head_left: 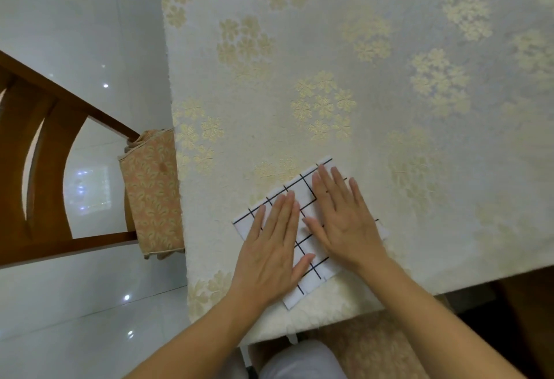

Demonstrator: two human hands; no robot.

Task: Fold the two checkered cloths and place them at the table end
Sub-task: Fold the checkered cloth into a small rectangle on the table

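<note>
Both hands lie flat, fingers straight, the left hand (pixel 271 246) and right hand (pixel 344 219) pressing a folded white cloth (pixel 302 198) with thin black grid lines. It sits low centre on a cream flowered tablecloth (pixel 329 49). A wooden chair (pixel 45 139) stands left.

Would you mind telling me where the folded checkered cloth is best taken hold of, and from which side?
Probably at its near corner, coming from the table's near edge. The folded checkered cloth lies flat and skewed, and that corner juts out uncovered toward the person, while the left hand and right hand press flat on its middle. Pinching all layers there should keep the fold together.
</note>
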